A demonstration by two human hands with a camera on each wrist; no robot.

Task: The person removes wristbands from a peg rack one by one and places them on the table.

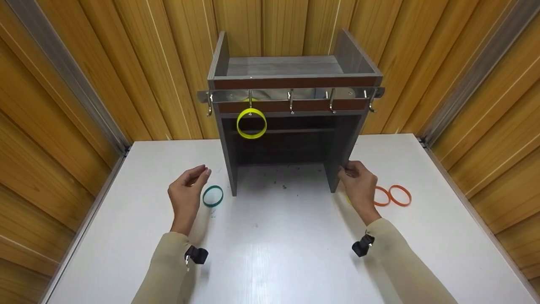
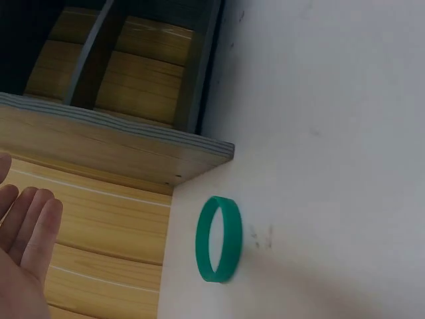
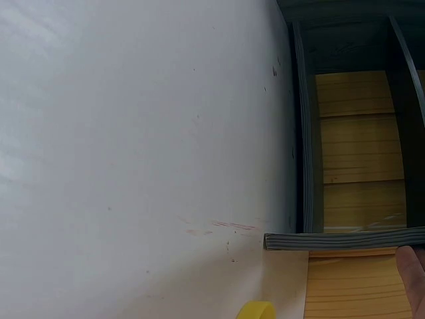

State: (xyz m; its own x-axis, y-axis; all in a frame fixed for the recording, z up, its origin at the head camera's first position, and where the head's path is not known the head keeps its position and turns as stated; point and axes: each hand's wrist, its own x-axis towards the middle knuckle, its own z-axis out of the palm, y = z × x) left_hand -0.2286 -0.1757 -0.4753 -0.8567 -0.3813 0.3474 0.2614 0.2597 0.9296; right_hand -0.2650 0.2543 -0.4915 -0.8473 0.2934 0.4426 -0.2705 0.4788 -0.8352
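My left hand (image 1: 185,190) hovers left of the grey shelf unit (image 1: 230,160), fingers loosely bent and holding nothing. Below and to its right, a teal wristband (image 2: 229,239) lies on the white table, apart from the fingers. At the unit's right side panel (image 3: 345,240), my right hand (image 1: 358,185) has its fingertips against the front edge; whether they pinch it is hidden. Beside that hand are two orange wristbands (image 1: 400,204) and a yellow wristband (image 3: 255,310), mostly covered in the head view. Another yellow wristband (image 1: 252,137) hangs from the second hook from the left.
A metal hook rail (image 1: 274,94) with several hooks runs across the unit's front, its ends jutting past both sides. Wood-look panels (image 1: 282,25) enclose the white table (image 1: 261,253) at the back and sides. Small dark specks mark the tabletop.
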